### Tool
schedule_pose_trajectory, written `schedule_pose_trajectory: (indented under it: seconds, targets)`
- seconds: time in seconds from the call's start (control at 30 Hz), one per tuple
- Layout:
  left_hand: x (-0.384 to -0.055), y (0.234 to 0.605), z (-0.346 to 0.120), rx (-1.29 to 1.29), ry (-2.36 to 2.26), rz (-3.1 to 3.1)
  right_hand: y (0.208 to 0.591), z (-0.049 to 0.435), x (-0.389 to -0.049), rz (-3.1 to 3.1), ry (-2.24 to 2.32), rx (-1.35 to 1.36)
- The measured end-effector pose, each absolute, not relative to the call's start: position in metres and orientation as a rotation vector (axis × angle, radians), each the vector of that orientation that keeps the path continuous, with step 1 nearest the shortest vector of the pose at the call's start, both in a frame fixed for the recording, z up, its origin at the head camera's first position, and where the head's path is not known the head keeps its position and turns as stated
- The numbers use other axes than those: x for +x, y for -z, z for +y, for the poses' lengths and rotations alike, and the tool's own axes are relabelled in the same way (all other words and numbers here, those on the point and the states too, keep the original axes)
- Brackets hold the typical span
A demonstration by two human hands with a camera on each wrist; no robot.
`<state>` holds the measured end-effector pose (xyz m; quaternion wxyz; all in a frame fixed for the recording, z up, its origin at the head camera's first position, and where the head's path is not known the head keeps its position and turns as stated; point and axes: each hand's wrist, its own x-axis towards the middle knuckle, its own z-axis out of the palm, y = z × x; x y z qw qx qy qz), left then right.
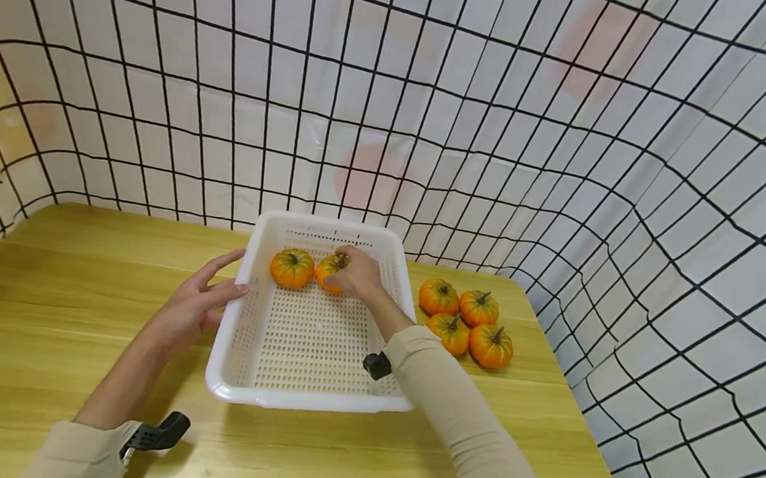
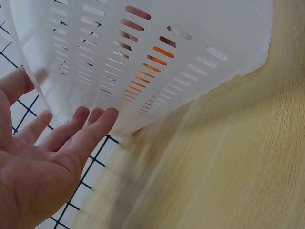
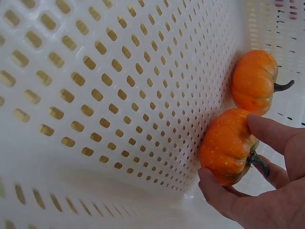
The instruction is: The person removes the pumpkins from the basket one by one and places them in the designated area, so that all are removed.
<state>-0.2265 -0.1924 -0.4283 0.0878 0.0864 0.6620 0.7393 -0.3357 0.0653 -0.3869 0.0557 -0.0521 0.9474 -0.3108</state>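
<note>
"Hands?"

"My left hand rests loosely at the basket's left rim; my right hand pinches one pumpkin inside, at the far end, beside another pumpkin."

"Progress?"

"Two inside; four pumpkins outside, right, on the bench."

"Room?"

"Near half's open; my right sleeve crosses the right rim."

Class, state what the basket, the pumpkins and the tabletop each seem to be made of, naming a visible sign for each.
Basket: probably moulded plastic, white and slightly glossy; rows of uniform slots pierce its walls.
Pumpkins: real or imitation, the look leaves it open; ribbed orange surface with pale specks and a soft sheen.
Tabletop: wood or wood-look laminate, apparently satin; streaky grain.
</note>
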Motion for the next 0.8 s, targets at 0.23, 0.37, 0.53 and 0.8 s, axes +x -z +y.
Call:
schedule_pose_trajectory:
  seconds: [0.23,0.37,0.53,0.8]
  targets:
    - [-0.2274,0.4288,-0.1923,0.267,-2.201,1.976,0.3873,0.0656,-0.337,2.869,0.952,-0.159]
    - [-0.2263,0.4269,-0.1919,0.28,-2.206,1.97,0.3873,0.0654,-0.3374,2.873,0.941,-0.155]
    - [-0.226,0.4263,-0.1916,0.288,-2.214,1.965,0.3885,0.0648,-0.3382,2.872,0.953,-0.153]
    - [-0.226,0.4257,-0.1913,0.279,-2.215,1.963,0.3893,0.0642,-0.3374,2.874,0.968,-0.107]
